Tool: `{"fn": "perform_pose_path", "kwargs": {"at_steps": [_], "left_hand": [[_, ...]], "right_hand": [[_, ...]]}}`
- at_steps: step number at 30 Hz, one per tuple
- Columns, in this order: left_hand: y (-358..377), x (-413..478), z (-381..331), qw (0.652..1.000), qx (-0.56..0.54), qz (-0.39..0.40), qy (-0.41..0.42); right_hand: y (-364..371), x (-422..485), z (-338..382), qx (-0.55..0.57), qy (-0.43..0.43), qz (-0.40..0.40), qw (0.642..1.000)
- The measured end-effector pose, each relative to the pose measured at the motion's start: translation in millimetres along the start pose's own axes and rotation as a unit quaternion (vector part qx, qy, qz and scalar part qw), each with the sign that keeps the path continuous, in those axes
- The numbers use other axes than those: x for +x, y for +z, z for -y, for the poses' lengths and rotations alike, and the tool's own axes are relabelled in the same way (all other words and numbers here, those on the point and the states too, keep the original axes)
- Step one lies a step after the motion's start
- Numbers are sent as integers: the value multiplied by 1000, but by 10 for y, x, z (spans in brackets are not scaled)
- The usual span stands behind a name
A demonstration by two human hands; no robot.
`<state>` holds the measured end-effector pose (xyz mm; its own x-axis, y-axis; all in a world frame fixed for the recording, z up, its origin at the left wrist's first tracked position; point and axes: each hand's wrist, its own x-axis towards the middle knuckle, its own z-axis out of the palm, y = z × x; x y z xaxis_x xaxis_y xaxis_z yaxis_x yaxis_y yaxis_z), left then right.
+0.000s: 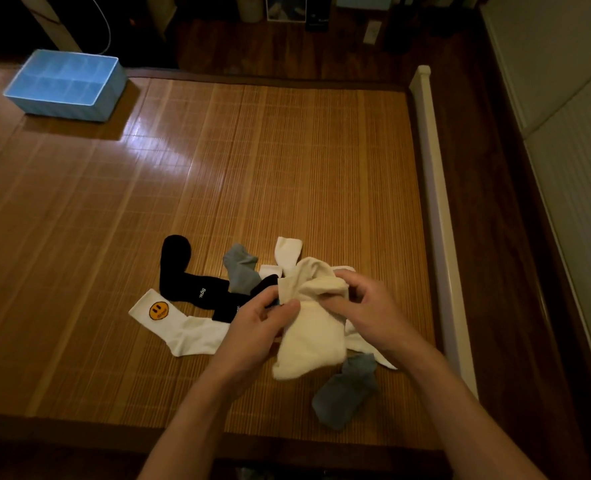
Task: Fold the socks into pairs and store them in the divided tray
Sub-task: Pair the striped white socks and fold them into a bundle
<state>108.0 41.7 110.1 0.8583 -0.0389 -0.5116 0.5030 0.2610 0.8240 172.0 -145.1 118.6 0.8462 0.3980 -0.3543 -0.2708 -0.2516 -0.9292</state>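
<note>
Cream socks [309, 336] hang bunched between both hands above the mat. My left hand [256, 323] pinches their left edge and my right hand [370, 310] grips the folded top. Loose socks lie around them: a black sock [183, 275], a white sock with a yellow smiley patch [183, 327], a grey-blue sock [242, 268], another grey-blue sock [347, 391] near me, and a white sock [288, 252] behind the cream ones. The light blue divided tray [62, 109] stands at the far left of the mat, with no socks visible in its compartments.
Everything rests on a bamboo mat [252, 161] with a dark border. A pale rail [439, 209] runs along its right edge, with a white wall panel beyond. Dark floor and several objects lie past the far edge.
</note>
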Motion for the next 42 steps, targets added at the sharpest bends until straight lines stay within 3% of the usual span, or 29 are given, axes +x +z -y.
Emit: {"fn": "perform_pose_path", "kwargs": {"at_steps": [4,8,15,20,23,27,31,35,37,42], "left_hand": [[-7,-8,0,1000,-15,-6,17],[-2,-33,3,1000,1,17,10],[27,-46,14,1000,-17,8,-9],[39,-61,-3,992,-103,-7,-77],[61,-66,-9,997,-49,-15,-51],[18,-63,33,1000,9,-16,-10],[-21,-43,43,995,81,-11,64],[-48,-16,26,993,73,-5,89],[-47,-10,22,995,62,-12,71],[-4,12,-31,995,-31,1,-92]], "right_hand": [[-4,-59,-28,82,34,1,996],[-2,-97,-54,81,8,-4,997],[32,-167,-143,64,-21,-10,998],[40,-174,-121,-17,-90,-29,995],[33,-167,-82,-41,-94,7,995],[-28,-159,-21,17,-33,38,999],[-25,-136,24,-53,-12,38,998],[-58,-81,41,-151,14,86,985],[-60,-60,45,-194,-12,72,978],[-9,-27,-9,-206,-83,7,975]]}}
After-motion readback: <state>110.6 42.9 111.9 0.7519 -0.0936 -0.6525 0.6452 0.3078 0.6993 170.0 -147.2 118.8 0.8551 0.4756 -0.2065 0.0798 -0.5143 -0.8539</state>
